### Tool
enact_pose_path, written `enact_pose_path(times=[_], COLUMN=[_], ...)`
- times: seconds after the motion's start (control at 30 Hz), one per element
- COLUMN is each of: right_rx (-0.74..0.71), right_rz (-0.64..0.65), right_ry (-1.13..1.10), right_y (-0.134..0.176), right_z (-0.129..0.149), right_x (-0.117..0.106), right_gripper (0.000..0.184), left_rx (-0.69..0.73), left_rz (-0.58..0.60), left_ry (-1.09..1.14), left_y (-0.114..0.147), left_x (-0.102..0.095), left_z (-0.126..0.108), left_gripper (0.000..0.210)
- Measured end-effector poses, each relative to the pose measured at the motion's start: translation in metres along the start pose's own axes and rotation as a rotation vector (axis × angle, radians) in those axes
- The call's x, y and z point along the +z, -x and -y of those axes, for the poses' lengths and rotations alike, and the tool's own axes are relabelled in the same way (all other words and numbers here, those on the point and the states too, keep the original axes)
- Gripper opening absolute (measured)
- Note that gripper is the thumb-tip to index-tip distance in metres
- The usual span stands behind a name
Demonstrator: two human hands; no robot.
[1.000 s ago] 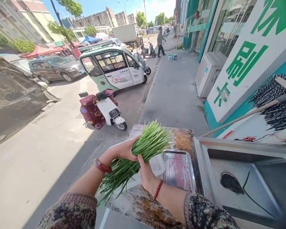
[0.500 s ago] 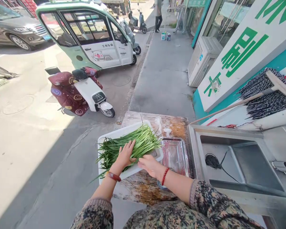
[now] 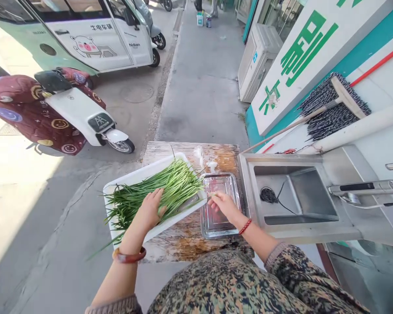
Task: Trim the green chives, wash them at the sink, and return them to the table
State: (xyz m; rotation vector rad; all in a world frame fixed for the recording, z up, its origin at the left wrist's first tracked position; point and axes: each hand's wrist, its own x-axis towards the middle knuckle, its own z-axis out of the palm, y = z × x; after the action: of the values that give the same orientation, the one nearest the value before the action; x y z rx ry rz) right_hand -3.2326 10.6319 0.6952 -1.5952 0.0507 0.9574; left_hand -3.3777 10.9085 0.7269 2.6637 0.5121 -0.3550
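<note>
A thick bundle of garlic chives (image 3: 178,179) lies in a white plastic tray (image 3: 118,179), pale stems toward the right. My left hand (image 3: 149,208) rests flat on top of the bundle, fingers open and thumb apart. To its right, my right hand (image 3: 225,206) is above a shiny rectangular tray (image 3: 218,226), thumb and fingers pinched together. A thin green garlic chive stalk shows at those fingertips, reaching toward the white tray. Both trays sit on a worn wooden table (image 3: 180,246).
A steel sink (image 3: 301,196) with a dark wire coil (image 3: 268,195) adjoins the table on the right. Beyond it a mop (image 3: 334,104) leans by the wall. A scooter (image 3: 75,113) and a three-wheeled vehicle (image 3: 98,48) stand to the left. White scraps (image 3: 212,165) lie behind the shiny tray.
My right hand has moved right, from the edge of the white tray to over the shiny tray, with a stalk at its fingertips. The left hand stays on the bundle. The view has shifted.
</note>
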Motion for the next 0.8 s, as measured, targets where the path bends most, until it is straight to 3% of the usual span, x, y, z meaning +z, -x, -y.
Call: enact_pose_path(times=[0.07, 0.13, 0.23, 0.4, 0.53, 0.67, 0.73, 0.8], right_rx=[-0.036, -0.065, -0.086, -0.02, 0.012, 0.037, 0.028, 0.007], right_rz=[-0.201, -0.324, -0.337, -0.316, -0.363, -0.329, -0.305, -0.298], right_ry=[0.097, 0.268, 0.543, 0.726, 0.59, 0.379, 0.319, 0.238], right_y=[-0.006, -0.007, -0.001, 0.011, 0.006, -0.005, -0.006, -0.004], right_z=[-0.01, -0.025, -0.05, -0.065, -0.061, -0.064, -0.068, -0.07], right_x=[-0.041, -0.074, -0.098, -0.094, -0.093, -0.095, -0.095, -0.098], right_gripper=[0.029, 0.035, 0.051, 0.06, 0.05, 0.009, 0.018, 0.023], left_rx=[0.05, 0.022, -0.07, -0.2, -0.324, -0.284, -0.243, -0.19], left_rz=[-0.05, -0.108, -0.208, -0.36, -0.522, -0.601, -0.605, -0.614], left_ry=[0.133, 0.209, 0.172, 0.031, 0.242, 0.58, 0.528, 0.342], left_y=[0.003, 0.01, 0.021, 0.025, 0.019, 0.022, 0.027, 0.032], left_x=[-0.008, -0.013, -0.015, -0.024, -0.035, -0.034, -0.033, -0.035], left_z=[0.012, 0.018, 0.02, 0.014, -0.006, -0.045, -0.065, -0.082], left_gripper=[0.063, 0.059, 0.058, 0.054, 0.043, 0.045, 0.044, 0.039])
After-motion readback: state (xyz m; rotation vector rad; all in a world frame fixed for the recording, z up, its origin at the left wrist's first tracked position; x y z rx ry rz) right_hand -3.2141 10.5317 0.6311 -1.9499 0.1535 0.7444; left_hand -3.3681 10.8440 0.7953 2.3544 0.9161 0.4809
